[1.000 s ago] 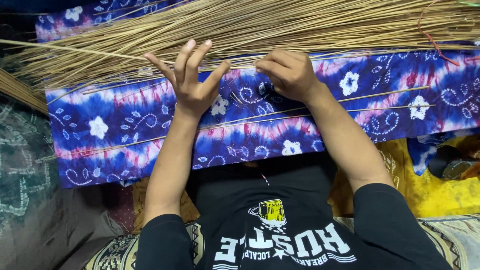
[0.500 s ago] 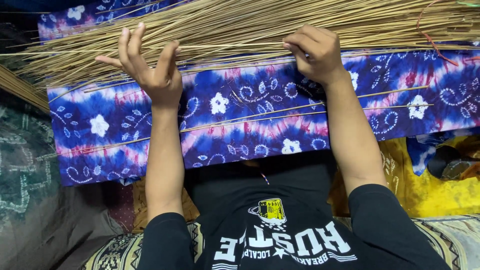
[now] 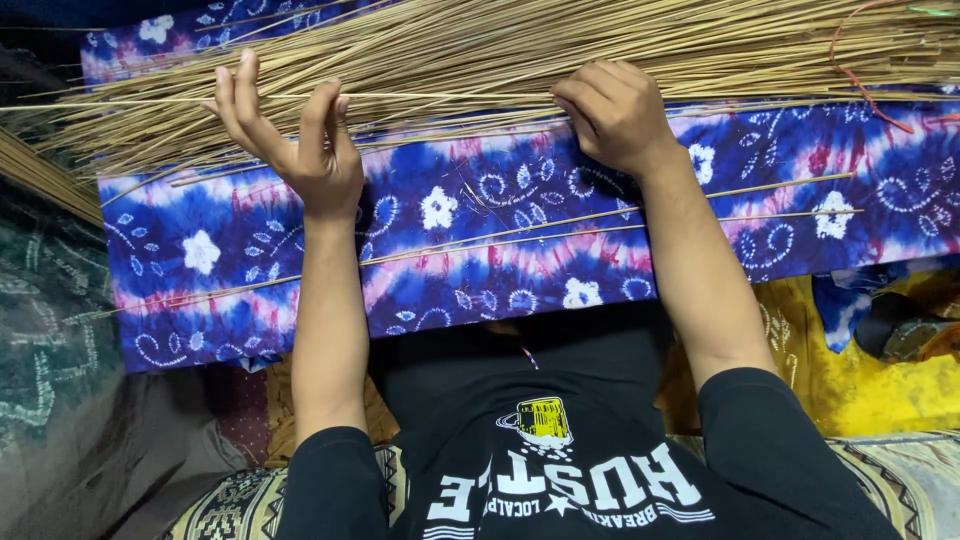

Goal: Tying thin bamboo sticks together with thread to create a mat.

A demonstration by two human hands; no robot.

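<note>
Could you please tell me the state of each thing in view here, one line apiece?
left hand: open, fingers spread, a thin stick across them
right hand: curled, knuckles up, on the sticks
bundle of thin sticks: loose, lying lengthwise, fanned at the left
tie-dye cloth: spread flat under the sticks
two loose sticks: lying apart on the cloth

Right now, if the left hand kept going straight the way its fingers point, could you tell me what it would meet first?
The left hand, fingers spread, points up and away from the body. It would first meet the pile of thin tan straw-like sticks lying across the blue and pink tie-dye cloth; its fingertips already seem to touch one stick.
</note>
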